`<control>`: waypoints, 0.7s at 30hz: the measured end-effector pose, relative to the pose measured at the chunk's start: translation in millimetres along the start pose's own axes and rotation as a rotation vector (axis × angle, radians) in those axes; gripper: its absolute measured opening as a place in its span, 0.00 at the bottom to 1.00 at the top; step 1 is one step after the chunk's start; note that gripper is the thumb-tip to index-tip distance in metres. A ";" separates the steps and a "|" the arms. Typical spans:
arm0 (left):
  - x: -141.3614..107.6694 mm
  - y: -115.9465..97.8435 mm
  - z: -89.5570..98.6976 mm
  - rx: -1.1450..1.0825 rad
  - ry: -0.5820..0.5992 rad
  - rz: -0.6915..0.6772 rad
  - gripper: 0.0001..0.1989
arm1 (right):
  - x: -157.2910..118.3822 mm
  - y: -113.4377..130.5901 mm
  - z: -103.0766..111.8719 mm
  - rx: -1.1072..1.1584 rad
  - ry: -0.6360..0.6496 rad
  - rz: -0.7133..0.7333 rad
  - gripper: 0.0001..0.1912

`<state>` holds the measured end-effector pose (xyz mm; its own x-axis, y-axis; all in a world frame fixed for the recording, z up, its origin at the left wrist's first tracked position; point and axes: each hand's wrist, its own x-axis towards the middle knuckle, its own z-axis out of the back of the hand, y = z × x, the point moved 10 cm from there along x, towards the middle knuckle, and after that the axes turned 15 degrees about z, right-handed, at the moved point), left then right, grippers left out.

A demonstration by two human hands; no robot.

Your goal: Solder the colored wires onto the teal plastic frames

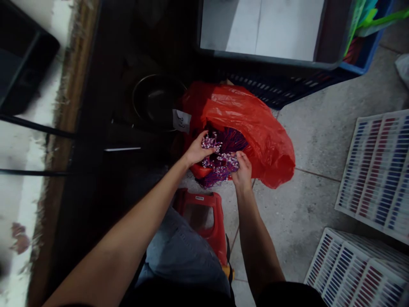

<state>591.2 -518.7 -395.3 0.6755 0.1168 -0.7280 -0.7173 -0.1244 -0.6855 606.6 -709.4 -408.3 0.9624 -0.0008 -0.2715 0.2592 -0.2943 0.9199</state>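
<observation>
An open red plastic bag (271, 140) lies in the middle of the view, with a bundle of purple strands (232, 140) inside it. Clusters of small shiny, clear-pink pieces (220, 164) sit at the ends of the strands. My left hand (197, 151) is closed round one cluster at the bag's opening, thumb and fingers pressed on it. To its right, my right hand (242, 167) pinches another cluster. Some purple strands hang over the bag's near edge.
Left of the bag are a dark round pan (156, 100) and a paper tag (181, 120). A red plastic frame (218, 217) stands near my legs. Blue crates (287, 87) are behind; white slatted crates (377, 170) stand on the right floor. Cables cross the left ledge.
</observation>
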 end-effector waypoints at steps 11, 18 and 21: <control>12.0 -18.6 -4.5 0.108 -0.186 -0.014 0.38 | 2.8 30.2 -12.4 -0.412 0.266 0.257 0.28; 19.8 -9.2 -6.8 0.038 -0.166 0.061 0.39 | -1.3 23.6 -7.2 -0.357 0.189 0.222 0.08; 19.1 -1.8 -5.3 0.014 -0.170 0.074 0.39 | -8.6 12.5 -10.8 -0.247 0.232 0.142 0.09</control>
<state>606.3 -521.5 -407.9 0.5833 0.2731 -0.7650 -0.7669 -0.1252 -0.6294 602.4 -702.8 -391.4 0.9756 0.1998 -0.0908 0.1061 -0.0672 0.9921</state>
